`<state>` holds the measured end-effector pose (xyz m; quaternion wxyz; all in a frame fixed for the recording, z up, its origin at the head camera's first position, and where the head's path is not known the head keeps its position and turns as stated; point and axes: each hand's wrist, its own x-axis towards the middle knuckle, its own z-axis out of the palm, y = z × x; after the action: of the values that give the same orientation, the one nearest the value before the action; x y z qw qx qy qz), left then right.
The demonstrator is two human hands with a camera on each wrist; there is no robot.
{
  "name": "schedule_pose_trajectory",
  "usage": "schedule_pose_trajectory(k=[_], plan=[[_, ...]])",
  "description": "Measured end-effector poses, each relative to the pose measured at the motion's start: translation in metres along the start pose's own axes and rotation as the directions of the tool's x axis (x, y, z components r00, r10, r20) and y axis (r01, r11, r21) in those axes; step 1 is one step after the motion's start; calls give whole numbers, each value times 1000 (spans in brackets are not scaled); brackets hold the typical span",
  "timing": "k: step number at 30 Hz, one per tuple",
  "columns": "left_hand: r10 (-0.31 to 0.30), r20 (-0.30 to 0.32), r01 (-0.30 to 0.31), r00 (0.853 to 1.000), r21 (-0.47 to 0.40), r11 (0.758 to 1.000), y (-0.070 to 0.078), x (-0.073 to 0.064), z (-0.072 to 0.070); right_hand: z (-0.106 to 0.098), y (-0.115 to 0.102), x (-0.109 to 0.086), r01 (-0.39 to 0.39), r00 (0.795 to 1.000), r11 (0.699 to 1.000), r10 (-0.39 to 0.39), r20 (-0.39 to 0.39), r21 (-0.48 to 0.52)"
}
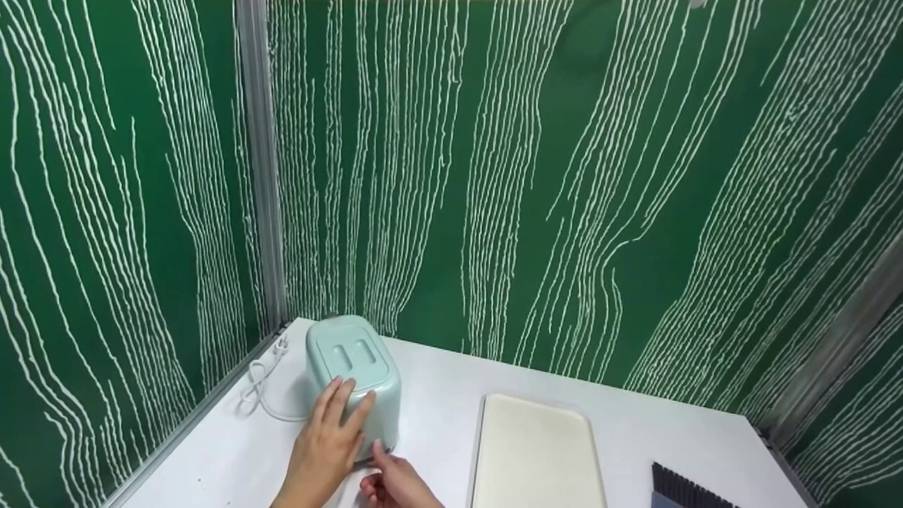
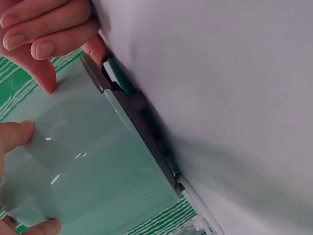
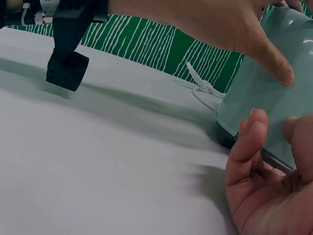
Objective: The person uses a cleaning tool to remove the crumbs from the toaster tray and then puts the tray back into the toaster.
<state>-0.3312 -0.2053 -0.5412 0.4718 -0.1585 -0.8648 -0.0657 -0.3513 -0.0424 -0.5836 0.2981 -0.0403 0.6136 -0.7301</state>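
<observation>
A mint-green toaster [image 1: 384, 413] with a lid [image 1: 363, 370] over its top stands at the table's back left. Its glossy near face and dark base edge [image 2: 142, 125] fill much of the left wrist view. My left hand [image 1: 324, 437] rests on the toaster's near end, fingers spread over the top edge and thumb against the face. Low at the near bottom edge, my right hand [image 1: 398, 483] holds the toaster, thumb [image 3: 298, 132] on the face and fingers curled at the base. The underside is mostly hidden.
A white power cord [image 1: 261, 381] lies loosely coiled left of the toaster. To the right is a cream tray [image 1: 540, 451], and beyond it a dark bristled brush [image 1: 684, 487]. Green panels [image 1: 423, 176] with white lines border the white table [image 1: 430, 395].
</observation>
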Motion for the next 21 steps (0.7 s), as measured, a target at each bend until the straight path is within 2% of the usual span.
schedule_pose_trajectory(k=[9, 21], plan=[[13, -9, -13, 1000, 4, 1000, -1, 0, 0, 1, -1, -2, 2, 1000, 1000, -2, 9, -12], [-10, 3, 10, 1000, -18, 1000, 1, 1, -3, 4, -2, 1, -48, 999, 998, 48, -16, 43]])
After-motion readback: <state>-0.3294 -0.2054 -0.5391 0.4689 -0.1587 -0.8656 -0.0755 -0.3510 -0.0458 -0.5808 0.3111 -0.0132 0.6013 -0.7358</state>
